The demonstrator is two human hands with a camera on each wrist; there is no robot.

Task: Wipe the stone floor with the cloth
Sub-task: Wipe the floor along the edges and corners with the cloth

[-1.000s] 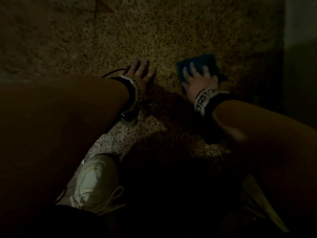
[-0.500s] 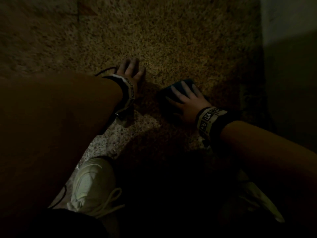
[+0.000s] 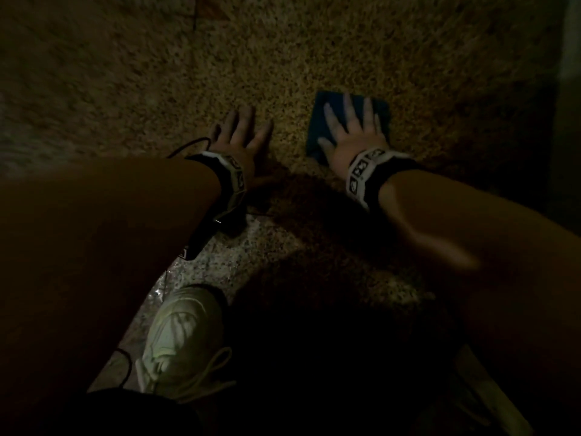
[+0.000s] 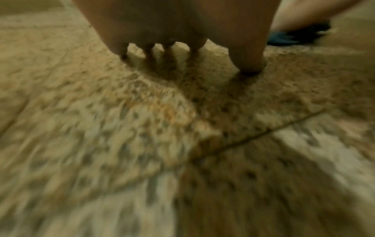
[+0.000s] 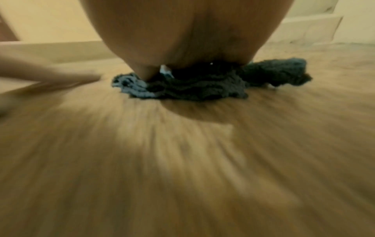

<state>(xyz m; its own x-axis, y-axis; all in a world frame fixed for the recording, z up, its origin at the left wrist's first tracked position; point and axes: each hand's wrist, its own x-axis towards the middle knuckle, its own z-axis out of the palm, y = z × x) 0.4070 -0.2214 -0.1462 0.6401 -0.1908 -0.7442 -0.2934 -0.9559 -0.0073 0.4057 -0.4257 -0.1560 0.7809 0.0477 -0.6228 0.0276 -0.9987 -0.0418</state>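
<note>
speckled granite floor fills the dim head view, with a pale sneaker planted at the near edge. blue cloth lies flat on the stone to the right, pinned under the right hand, whose fingers are spread straight across it. left hand rests just beside it, apart from the cloth, fingers splayed flat on bare floor, grasping nothing.

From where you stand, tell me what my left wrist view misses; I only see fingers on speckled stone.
Observer: The right hand lies flat, fingers spread, on a blue cloth.
Operator: Tell me how the cloth lies.
Observer: In the right wrist view the cloth is bunched under the palm, flat on the stone floor.
Operator: Report what's behind me.
Observer: A pale laced shoe stands near the left arm.
</note>
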